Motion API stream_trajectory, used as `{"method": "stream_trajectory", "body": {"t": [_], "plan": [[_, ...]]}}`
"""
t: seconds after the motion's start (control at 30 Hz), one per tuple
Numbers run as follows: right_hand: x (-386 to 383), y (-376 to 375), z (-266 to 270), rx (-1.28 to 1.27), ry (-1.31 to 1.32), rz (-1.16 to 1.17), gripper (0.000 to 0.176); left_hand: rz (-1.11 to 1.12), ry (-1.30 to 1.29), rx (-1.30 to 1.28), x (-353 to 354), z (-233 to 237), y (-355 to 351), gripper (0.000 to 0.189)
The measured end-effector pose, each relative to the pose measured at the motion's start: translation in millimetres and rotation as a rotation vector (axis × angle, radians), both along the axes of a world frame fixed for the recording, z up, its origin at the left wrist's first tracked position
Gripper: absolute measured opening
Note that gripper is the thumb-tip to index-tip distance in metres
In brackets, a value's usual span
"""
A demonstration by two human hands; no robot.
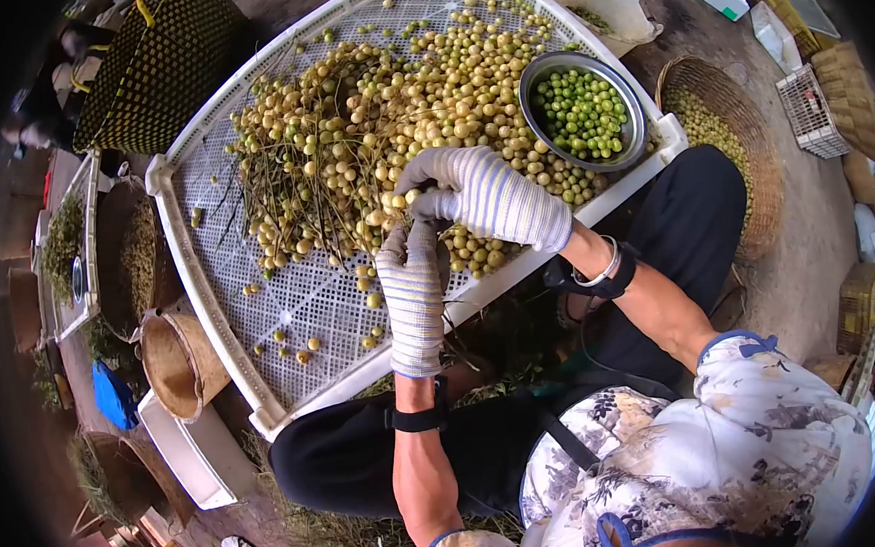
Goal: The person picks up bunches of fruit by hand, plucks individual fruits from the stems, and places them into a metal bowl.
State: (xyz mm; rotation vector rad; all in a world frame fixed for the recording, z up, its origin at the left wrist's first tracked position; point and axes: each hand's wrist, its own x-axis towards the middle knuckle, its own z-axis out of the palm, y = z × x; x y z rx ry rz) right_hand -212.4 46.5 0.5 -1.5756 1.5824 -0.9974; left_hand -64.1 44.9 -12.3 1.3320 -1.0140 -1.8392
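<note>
Left hand (413, 290) clasps a stalk (452, 318), right hand (483, 198) grip pinches a fruit (400, 202) near the tray (299, 302) rim; a hard tug may flick fruit overboard, missing the bowl (527, 103).

I think this is a farm yard outdoors, where picked fruit gets sorted. A big white tray (300, 312) with holes is piled with little round fruits on stalks (349, 129). A metal bowl (530, 102) full of green ones sits on the tray's far right corner. Just right of the tray is a woven basket (757, 169). Left of the tray is a wooden bucket (177, 362). Behind the tray is a dark basket (159, 60). Everything stands on bare dirt (808, 271).
</note>
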Motion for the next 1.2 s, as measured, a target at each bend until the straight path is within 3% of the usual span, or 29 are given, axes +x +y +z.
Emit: {"method": "stream_trajectory", "body": {"t": [0.1,0.13,0.2,0.3,0.33,0.4,0.53,0.67,0.77,0.87,0.9,1.0,1.1,1.13,1.2], "plan": [[-5,5,-12,0.114,-0.536,-0.056,0.024,-0.033,0.155,-0.031,7,4,-2,0.019],[-5,3,-32,0.107,-1.047,-0.084,0.030,-0.071,0.198,-0.008,12,4,-5,0.020],[-22,-7,-54,0.070,-1.290,0.108,0.035,-0.075,0.252,0.004,13,9,-6,0.022],[-29,7,-30,0.063,-0.850,0.075,0.035,-0.084,0.191,0.016,12,13,-6,0.021],[-22,9,-5,0.102,-0.498,0.015,0.034,-0.077,0.115,-0.060,9,8,-5,0.020],[-10,1,-14,-0.171,-0.169,0.073,0.031,-0.062,-0.042,-0.213,2,-5,-2,0.018],[-8,4,-11,-0.029,0.017,-0.003,0.025,-0.100,-0.078,-0.253,4,-4,1,0.015],[-17,5,-12,0.192,-0.751,-0.190,0.020,-0.096,0.147,-0.063,12,3,-4,0.025],[-28,-15,-32,-0.477,0.116,-0.280,0.026,-0.081,0.192,-0.110,13,8,-2,0.035],[-43,-16,-25,-0.506,0.405,-0.295,0.029,-0.095,0.251,-0.078,14,16,-1,0.034],[-37,-7,-11,-0.183,0.036,-0.246,0.029,-0.119,0.269,-0.064,16,16,-1,0.034],[-39,-10,-30,-0.124,-0.365,0.195,0.031,-0.172,0.292,-0.020,18,15,0,0.032],[-31,-12,-37,-0.134,-0.277,0.260,0.031,-0.223,0.221,-0.054,20,9,-2,0.030],[-33,-9,-34,0.088,-0.413,0.280,0.033,-0.234,0.187,-0.080,20,9,-3,0.030],[-31,-9,-42,0.058,-0.563,0.214,0.037,-0.252,0.123,-0.132,21,11,-3,0.030]]}}
